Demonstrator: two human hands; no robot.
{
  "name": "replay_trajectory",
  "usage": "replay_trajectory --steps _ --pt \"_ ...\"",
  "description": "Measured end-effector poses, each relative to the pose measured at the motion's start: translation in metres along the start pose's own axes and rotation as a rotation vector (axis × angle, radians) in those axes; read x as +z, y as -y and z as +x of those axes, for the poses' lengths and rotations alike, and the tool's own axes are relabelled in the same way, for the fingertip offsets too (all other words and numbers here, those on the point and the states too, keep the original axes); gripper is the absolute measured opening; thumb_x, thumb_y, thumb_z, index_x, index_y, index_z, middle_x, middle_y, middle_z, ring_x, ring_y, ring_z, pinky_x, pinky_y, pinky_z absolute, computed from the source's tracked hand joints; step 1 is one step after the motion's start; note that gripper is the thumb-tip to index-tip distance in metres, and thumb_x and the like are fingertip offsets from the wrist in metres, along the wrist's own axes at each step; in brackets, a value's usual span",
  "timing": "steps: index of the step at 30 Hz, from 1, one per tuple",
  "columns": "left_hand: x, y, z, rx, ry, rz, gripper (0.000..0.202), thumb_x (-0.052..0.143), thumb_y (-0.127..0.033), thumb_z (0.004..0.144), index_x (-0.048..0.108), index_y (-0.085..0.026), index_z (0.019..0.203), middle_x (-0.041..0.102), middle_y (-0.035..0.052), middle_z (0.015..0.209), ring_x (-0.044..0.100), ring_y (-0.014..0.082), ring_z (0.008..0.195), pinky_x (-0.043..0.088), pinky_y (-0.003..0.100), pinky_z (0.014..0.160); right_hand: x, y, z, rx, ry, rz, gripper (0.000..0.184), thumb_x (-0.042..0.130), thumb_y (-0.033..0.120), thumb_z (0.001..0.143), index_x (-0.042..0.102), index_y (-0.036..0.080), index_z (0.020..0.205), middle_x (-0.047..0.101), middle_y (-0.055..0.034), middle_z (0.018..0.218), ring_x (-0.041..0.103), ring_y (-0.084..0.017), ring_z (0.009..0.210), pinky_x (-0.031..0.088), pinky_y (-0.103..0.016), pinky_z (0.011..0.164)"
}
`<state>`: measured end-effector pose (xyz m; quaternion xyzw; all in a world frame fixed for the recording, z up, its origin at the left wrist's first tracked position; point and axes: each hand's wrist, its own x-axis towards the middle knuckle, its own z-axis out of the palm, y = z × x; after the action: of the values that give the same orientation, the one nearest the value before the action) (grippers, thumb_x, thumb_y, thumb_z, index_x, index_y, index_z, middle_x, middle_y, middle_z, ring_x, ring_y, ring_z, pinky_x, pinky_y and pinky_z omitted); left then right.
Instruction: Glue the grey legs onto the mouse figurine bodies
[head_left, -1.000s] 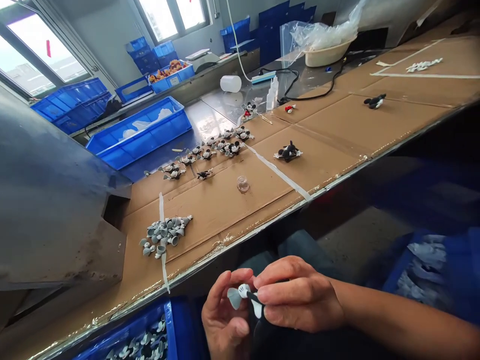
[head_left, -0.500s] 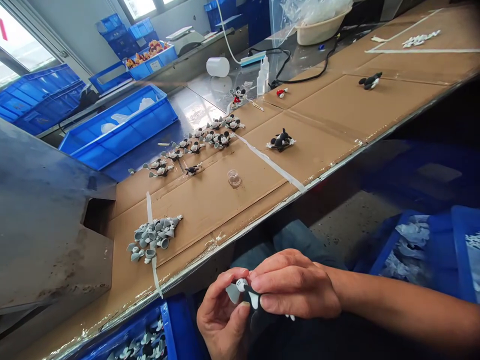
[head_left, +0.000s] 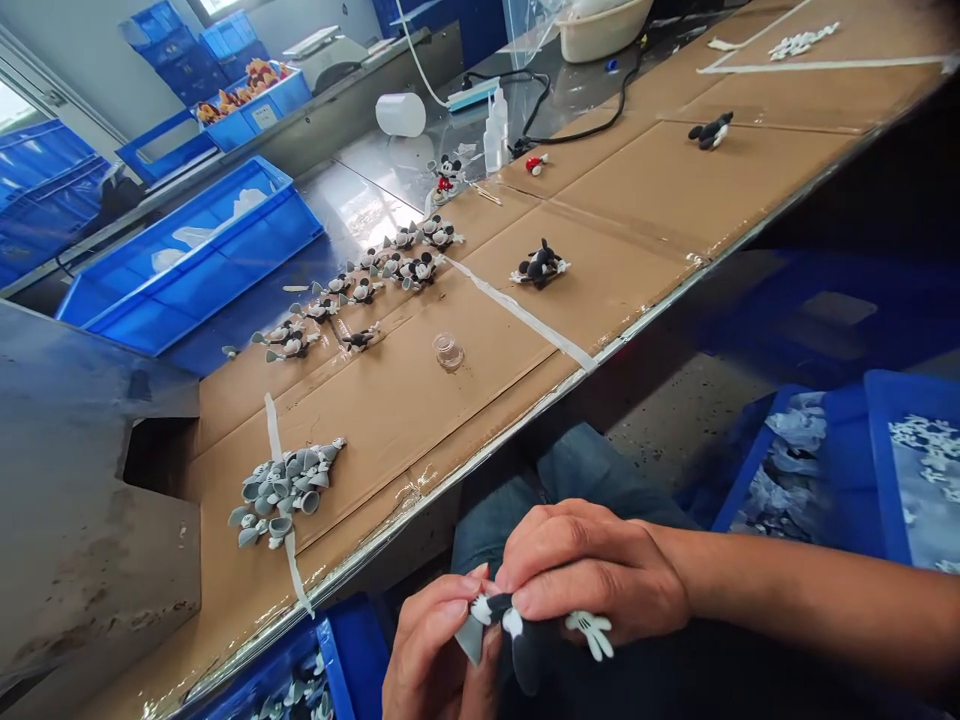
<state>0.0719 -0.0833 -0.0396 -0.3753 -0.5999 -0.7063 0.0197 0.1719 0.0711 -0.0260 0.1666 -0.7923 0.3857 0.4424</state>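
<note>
My left hand point(head_left: 429, 648) pinches a small grey cone piece point(head_left: 470, 640) with a white gloved hand at its end. That piece meets the black arm of a black-and-white mouse figure point(head_left: 528, 655), held between the thumb and fingers of my right hand point(head_left: 592, 562). The figure's other white glove point(head_left: 590, 632) sticks out below my right fingers. Both hands are close together over my lap, in front of the table edge; my fingers hide part of the figure. On the cardboard lies a pile of similar grey cone pieces point(head_left: 285, 485).
Rows of mouse figures point(head_left: 364, 290) with grey cones lie on the cardboard-covered table point(head_left: 397, 420). A small clear cup point(head_left: 448, 350) and two black figure pieces point(head_left: 541, 263) are nearer the middle. Blue bins point(head_left: 889, 480) stand at right, another point(head_left: 334, 660) at lower left. White bottles point(head_left: 495, 130) stand behind.
The figure has turned in my hands, so more of its black part and its free white glove show. Both hands stay together. The camera view has shifted slightly.
</note>
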Motion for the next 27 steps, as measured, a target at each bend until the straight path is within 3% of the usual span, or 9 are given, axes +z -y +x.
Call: replay_trajectory --steps 6,11,16,19,22,27 --pt "-0.007 -0.012 0.0 0.055 0.099 0.112 0.016 0.077 -0.027 0.089 0.074 -0.026 0.105 0.076 -0.005 0.101 0.075 0.0105 0.086 0.06 0.018 0.083 -0.004 0.001 0.006 -0.036 0.027 0.03 0.02 0.048 0.016 0.104 0.063 0.009 0.114 0.077 -0.0159 0.087 0.078 -0.02 0.099 0.064 -0.024 0.089" --pt "-0.014 -0.018 0.008 0.067 0.182 0.198 0.012 0.077 -0.029 0.089 0.074 -0.025 0.099 0.078 -0.0018 0.095 0.074 0.0137 0.082 0.061 0.023 0.075 -0.008 0.002 0.008 -0.066 0.032 0.04 0.023 0.042 0.014 0.105 0.065 0.01 0.106 0.077 -0.0149 0.085 0.078 -0.019 0.098 0.064 -0.025 0.09" --pt "-0.007 -0.02 0.011 0.014 0.187 0.1 0.014 0.078 -0.034 0.088 0.075 -0.025 0.098 0.079 -0.0022 0.091 0.071 0.0112 0.076 0.057 0.021 0.067 -0.011 0.003 0.009 -0.031 0.067 0.0 0.028 0.041 0.015 0.105 0.067 0.017 0.097 0.078 -0.0114 0.088 0.078 -0.015 0.091 0.064 -0.022 0.088" --pt "0.0 -0.021 0.011 -0.013 0.163 0.056 0.016 0.078 -0.037 0.088 0.074 -0.023 0.096 0.078 -0.0028 0.092 0.071 0.0103 0.075 0.055 0.02 0.067 -0.005 0.001 0.007 -0.083 -0.042 0.008 0.029 0.038 0.016 0.107 0.066 0.011 0.099 0.077 -0.0129 0.084 0.077 -0.015 0.084 0.064 -0.022 0.083" --pt "0.004 -0.024 0.01 -0.035 0.148 0.029 0.008 0.077 -0.027 0.089 0.073 -0.021 0.095 0.078 -0.0054 0.095 0.071 0.007 0.079 0.053 0.016 0.071 0.001 -0.002 0.005 -0.149 -0.143 0.013 0.031 0.039 0.015 0.107 0.066 0.004 0.095 0.075 -0.0146 0.08 0.075 -0.015 0.077 0.065 -0.023 0.078" --pt "0.002 -0.026 0.009 -0.02 0.185 0.07 0.008 0.077 -0.024 0.089 0.072 -0.021 0.095 0.078 -0.0051 0.097 0.071 0.0071 0.081 0.054 0.016 0.073 0.002 -0.005 0.003 -0.175 -0.146 0.03 0.029 0.044 0.012 0.105 0.067 0.001 0.092 0.075 -0.0165 0.083 0.074 -0.017 0.078 0.064 -0.024 0.08"
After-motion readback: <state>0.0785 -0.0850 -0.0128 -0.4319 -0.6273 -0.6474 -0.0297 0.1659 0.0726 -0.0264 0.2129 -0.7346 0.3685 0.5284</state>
